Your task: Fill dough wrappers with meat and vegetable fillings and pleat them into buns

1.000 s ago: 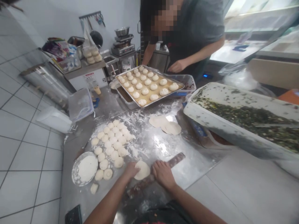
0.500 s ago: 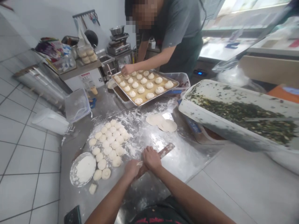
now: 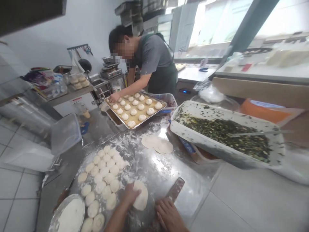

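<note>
My left hand [image 3: 130, 196] pinches the edge of a flat round of dough [image 3: 141, 198] lying on the floured steel table [image 3: 154, 170]. My right hand [image 3: 169, 216] lies palm down on a dark wooden rolling pin [image 3: 175, 190], fingers pressed over it, just right of the dough round. Several small dough balls [image 3: 106, 174] sit in rows to the left of my hands. Two rolled-out wrappers [image 3: 157, 144] lie farther up the table.
A metal plate of flour [image 3: 69, 216] sits at the lower left. A white tub of chopped green filling [image 3: 224, 132] stands at right. Across the table, another person [image 3: 149, 64] reaches a hand onto a baking tray [image 3: 135, 109] of filled buns. A clear container [image 3: 65, 133] sits at left.
The camera has tilted up and the view shifted. My right hand has drawn the rolling pin back toward me, uncovering the dough round, which my left hand still holds at its edge.
</note>
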Demonstrator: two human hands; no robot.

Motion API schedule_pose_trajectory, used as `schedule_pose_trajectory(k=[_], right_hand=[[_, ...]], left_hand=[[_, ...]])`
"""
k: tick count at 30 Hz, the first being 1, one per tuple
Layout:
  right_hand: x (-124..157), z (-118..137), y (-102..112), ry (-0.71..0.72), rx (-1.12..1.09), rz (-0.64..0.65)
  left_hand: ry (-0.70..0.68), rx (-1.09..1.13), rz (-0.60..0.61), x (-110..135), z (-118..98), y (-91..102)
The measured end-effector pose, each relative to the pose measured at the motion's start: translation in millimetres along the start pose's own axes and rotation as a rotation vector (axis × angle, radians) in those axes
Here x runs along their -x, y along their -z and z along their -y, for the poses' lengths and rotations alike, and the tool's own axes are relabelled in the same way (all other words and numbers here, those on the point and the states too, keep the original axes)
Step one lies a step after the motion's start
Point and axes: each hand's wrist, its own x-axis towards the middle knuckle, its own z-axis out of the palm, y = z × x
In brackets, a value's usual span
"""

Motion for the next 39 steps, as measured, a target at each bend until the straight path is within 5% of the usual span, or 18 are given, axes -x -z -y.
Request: schedule_pose_trajectory(k=[6,11,18,25,32,39], right_hand=[[1.5,0.2,4.4,0.003,-0.064,0.014],[-8.1,0.7,2.4,0.038,-0.089,-0.009],[-8.3,2.6,5.5,0.066,-0.093,-0.043],[-6.6,3.6,3.9,0.044,-0.077,-0.026],[-2.5,2.3,0.6,0.012,-0.053,0.037],[0.7,0.1,-4.4,0.004,-0.07,0.029]], left_hand=[[-0.131,0.035,-0.251,-61.8,-25.9,26.0],[-0.098,-0.156,-0.5,-59.8,20.4,54.5],[-0.238,-0.337,-0.431,-47.8,55.1,69.9],[-0.079,-0.357,-0.62,-52.5,44.1,52.3],[-0.352,-0.365,-0.413,-37.5,56.6,36.3],[-0.386,-0.287,-0.395,-45.6,54.2,17.4]])
